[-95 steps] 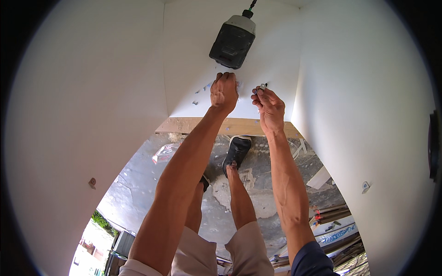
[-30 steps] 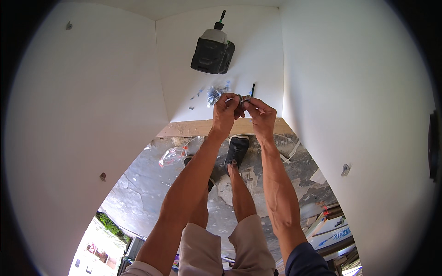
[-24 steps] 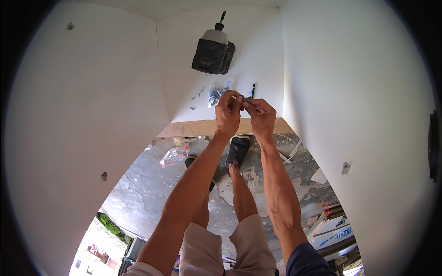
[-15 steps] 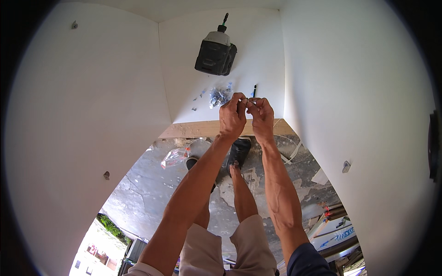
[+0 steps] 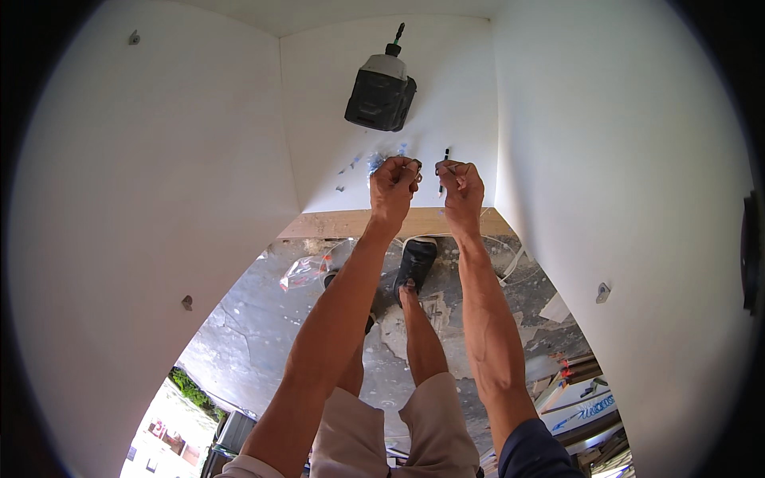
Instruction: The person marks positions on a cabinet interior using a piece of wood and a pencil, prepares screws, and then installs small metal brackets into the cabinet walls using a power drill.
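Observation:
My left hand (image 5: 390,190) is closed, thumb and fingertips pinching a small dark piece, perhaps a metal bracket. A short gap to the right, my right hand (image 5: 464,191) pinches something small that I cannot make out. Both hands hover over the near part of a white panel (image 5: 319,95). Partly hidden behind my left hand lies a clear plastic bag of small metal parts (image 5: 374,162). A slim dark pencil (image 5: 447,152) lies behind my right hand, which covers part of it. Farther off stands a black and grey cordless driver (image 5: 379,94) with a bit in its chuck.
White side walls rise left (image 5: 159,175) and right (image 5: 606,159), with small metal brackets (image 5: 603,293) fixed to them. Loose bits (image 5: 341,189) lie left of the bag. Past a wooden front edge (image 5: 351,223), a plastic wrapper (image 5: 304,273) lies on the worn floor by my shoes.
My hands were together at the fingertips; now they are apart, the left slightly leftward and the right slightly rightward. The pencil shows more between them.

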A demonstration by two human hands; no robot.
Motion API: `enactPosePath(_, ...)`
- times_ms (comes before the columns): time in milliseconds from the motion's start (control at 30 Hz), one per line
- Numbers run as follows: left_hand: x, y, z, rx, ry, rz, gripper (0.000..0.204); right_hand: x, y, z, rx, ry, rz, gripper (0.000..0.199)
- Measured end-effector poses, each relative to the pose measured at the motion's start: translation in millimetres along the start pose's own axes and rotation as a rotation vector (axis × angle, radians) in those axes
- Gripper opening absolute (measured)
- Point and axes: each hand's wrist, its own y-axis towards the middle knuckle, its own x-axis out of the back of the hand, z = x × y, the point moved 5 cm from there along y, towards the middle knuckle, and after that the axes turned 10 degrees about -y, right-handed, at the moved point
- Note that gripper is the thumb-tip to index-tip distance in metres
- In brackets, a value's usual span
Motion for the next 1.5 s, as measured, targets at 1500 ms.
enactPosePath(1500,120,-25,-2,0.197,-0.342,-0.059,0.029,-124,-57,23,0.474,-0.858,0.229,0.023)
